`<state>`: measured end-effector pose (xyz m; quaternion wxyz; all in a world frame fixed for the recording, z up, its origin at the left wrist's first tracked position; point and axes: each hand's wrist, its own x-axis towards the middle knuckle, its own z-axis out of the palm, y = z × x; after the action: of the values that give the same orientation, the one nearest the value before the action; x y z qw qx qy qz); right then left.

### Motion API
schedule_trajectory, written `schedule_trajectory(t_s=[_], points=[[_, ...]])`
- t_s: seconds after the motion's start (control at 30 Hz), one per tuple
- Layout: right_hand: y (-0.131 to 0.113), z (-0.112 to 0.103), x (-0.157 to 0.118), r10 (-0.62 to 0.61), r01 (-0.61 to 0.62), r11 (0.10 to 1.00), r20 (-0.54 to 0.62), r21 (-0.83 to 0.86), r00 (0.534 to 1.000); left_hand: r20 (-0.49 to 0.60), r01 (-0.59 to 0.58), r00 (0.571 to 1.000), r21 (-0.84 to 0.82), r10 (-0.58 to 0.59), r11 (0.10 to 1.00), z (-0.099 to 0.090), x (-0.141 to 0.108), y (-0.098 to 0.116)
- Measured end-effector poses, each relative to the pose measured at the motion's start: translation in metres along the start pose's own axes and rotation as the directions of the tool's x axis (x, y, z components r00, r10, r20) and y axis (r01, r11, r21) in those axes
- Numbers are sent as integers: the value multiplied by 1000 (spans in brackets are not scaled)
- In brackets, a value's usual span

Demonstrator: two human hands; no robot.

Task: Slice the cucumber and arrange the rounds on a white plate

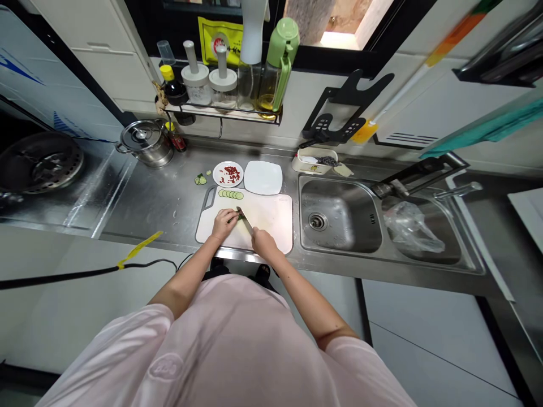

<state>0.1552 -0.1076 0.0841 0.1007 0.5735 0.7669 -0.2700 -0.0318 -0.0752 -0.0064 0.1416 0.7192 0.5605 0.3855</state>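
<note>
In the head view, the right hand (263,244) is gripping the knife (246,222) by its handle, fingers closed around it, and the blade is slanting away from that hand toward the left fingertips. The left hand (224,224) is bending its fingers over a dark green piece (241,216) just beside the blade; whether it is pinching the piece or only pressing it, I cannot tell. The board (278,217) is lying beneath both hands. Just beyond the left hand, overlapping pale green slices (231,194) are resting in a row on the board. Farther beyond that hand, a plate (216,173) is holding red bits (231,174), and green scraps (200,180) are lying to its left. A white dish (263,177) is sitting beyond the right hand, just beside the plate. To the right of the right hand, a clear bag (411,226) is lying in the sink's (345,226) farther basin.
</note>
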Motion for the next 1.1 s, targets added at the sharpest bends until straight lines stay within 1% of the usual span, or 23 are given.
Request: schedule_trajectory(t_s=[0.73,1.1], points=[[-13,-6,23,-4,3,1000,-13,-3,1000,10,13,1000,5,-13,1000,0,1,-1],[-22,-11,36,-7,7,1000,-39,8,999,6,-2,1000,2,2,1000,1,1,-2]])
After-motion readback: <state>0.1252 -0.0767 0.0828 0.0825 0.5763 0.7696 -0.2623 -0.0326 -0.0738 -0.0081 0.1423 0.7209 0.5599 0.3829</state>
